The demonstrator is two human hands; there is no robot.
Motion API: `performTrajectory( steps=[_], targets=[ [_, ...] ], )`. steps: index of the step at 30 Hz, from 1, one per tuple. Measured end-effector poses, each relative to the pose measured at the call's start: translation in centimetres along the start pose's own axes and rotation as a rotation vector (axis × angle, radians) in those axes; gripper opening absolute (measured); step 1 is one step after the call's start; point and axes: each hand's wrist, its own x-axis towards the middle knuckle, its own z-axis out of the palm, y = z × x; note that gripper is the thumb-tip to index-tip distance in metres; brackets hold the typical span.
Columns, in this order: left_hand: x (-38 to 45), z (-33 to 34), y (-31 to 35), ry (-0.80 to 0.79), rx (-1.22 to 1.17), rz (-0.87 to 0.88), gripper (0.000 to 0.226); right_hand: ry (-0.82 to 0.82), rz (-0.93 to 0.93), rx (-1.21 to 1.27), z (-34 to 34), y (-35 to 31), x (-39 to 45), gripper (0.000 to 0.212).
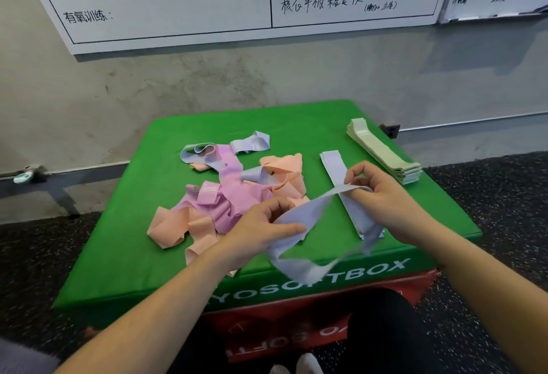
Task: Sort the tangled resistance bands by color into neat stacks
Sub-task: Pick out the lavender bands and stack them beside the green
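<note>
While both hands hold it, blue band (299, 219) hangs over green box (133, 255). Left hand (261, 231) grip pinches one end, right hand (382, 192) other end. Loop maybe twisted. Next: flatten, lay on blue stack (333, 163).

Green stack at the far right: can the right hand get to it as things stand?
Probably yes, but not freely. The green stack lies just beyond the right hand with nothing between them. That hand's fingers grip the lavender band, shared with the left hand, so it must release first.
</note>
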Motion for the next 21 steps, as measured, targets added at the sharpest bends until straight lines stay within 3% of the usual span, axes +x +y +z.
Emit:
performTrajectory(
  steps=[4, 9, 12, 14, 18, 21],
  targets=[
    [-0.3, -0.1, -0.3, 0.004, -0.010, -0.047, 0.012, -0.002, 0.043, -0.011, 0.7, 0.0, -0.4, 0.018],
    [-0.5, -0.1, 0.0, 0.153, -0.001, -0.053, 0.026, -0.153, 0.051, -0.088, 1.1, 0.0, -0.7, 0.032],
    [-0.5, 0.0, 0.4, 0.205, 0.011, -0.007, 0.026, -0.120, 0.025, -0.069, 1.3, 0.1, -0.9, 0.040],
    [-0.6, 0.4, 0.9, 0.204, -0.105, 0.006, 0.025, -0.074, 0.019, 0.002, 1.6, 0.4, -0.9, 0.044],
    [-0.7, 0.7, 2.1, 0.066, -0.554, -0.078, 0.024, -0.022, 0.094, 0.123, 2.0, 1.4, -1.0, 0.038],
    [-0.2, 0.3, 1.8, 0.044, -0.575, -0.027, 0.027, -0.056, 0.088, 0.059, 2.3, 1.2, -1.6, 0.033]
  ],
)
